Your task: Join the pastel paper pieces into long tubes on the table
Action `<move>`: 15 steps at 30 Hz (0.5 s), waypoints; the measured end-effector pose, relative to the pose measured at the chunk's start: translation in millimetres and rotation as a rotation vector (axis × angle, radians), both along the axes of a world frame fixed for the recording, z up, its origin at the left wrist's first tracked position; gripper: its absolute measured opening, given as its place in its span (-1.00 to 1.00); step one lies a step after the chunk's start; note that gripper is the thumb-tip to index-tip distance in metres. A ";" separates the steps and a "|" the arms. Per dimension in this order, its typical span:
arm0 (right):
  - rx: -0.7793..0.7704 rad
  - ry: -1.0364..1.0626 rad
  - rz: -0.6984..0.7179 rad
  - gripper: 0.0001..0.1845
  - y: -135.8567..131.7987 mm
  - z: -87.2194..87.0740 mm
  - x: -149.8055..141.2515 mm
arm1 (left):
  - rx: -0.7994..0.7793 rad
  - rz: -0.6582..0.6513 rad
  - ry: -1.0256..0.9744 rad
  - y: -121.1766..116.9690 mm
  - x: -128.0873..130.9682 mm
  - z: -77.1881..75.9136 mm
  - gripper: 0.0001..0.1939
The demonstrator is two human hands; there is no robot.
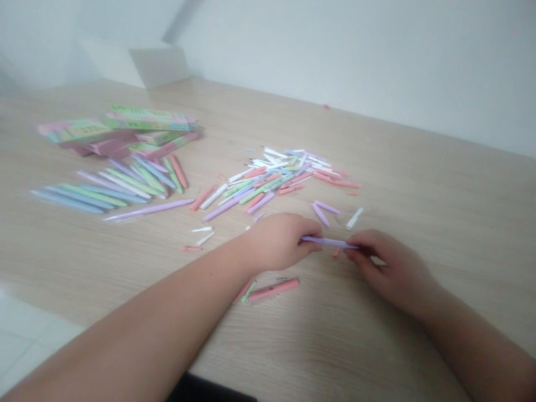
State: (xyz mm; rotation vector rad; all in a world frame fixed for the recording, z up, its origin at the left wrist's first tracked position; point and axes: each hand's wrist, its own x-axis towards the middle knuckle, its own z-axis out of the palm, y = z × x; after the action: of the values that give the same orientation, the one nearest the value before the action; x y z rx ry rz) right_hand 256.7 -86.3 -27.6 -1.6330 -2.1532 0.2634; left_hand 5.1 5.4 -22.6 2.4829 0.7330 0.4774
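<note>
A purple pen (pixel 329 242) is held level between both hands, just above the wooden table (pixel 419 184). My left hand (pixel 280 241) is closed round its left end. The fingers of my right hand (pixel 391 268) pinch its right end. Under my left wrist lies a pink pen (pixel 274 290) beside a thin pink and green piece. Behind the hands a loose heap of pastel pen parts (pixel 285 176) covers the middle of the table. Two purple caps (pixel 324 209) and a white cap (pixel 354 218) lie just beyond the held pen.
A row of finished pastel pens (pixel 113 187) lies at the left. Behind it sits a stack of flat pink and green boxes (pixel 125 131). A white box (pixel 157 64) stands by the wall at the back. The table's near edge runs along the lower left.
</note>
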 end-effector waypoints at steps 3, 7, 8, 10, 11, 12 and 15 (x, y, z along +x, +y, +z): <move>-0.007 -0.054 -0.018 -0.78 1.7 3.9 -3.7 | 0.031 0.005 0.007 -1.4 0.5 0.6 -0.79; -0.063 -0.006 0.000 -0.62 2.9 3.2 -6.2 | 0.040 0.013 0.005 -4.4 1.4 1.9 -0.79; -0.058 0.021 0.016 -0.65 2.5 2.2 -5.6 | 0.035 0.011 0.002 -4.8 1.5 2.1 -0.79; -0.027 0.085 0.026 -0.73 1.3 0.3 -3.2 | 0.025 0.008 0.001 -4.7 1.4 2.1 -0.78; -0.013 0.112 0.021 -0.71 0.5 -0.3 -1.6 | 0.020 0.012 0.002 -4.2 1.2 2.0 -0.78; -0.005 0.129 0.012 -0.68 -0.1 -0.5 0.0 | 0.016 0.018 0.003 -3.4 0.9 1.7 -0.78; -0.001 0.065 0.012 -0.81 -0.9 1.2 3.7 | 0.007 0.030 0.006 -1.2 0.2 0.7 -0.78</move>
State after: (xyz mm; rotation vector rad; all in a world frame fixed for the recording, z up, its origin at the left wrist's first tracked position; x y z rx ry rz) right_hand 260.5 -87.2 -26.4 -1.5907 -2.1147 0.3172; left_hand 5.3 4.2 -22.0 2.4840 0.7726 0.4841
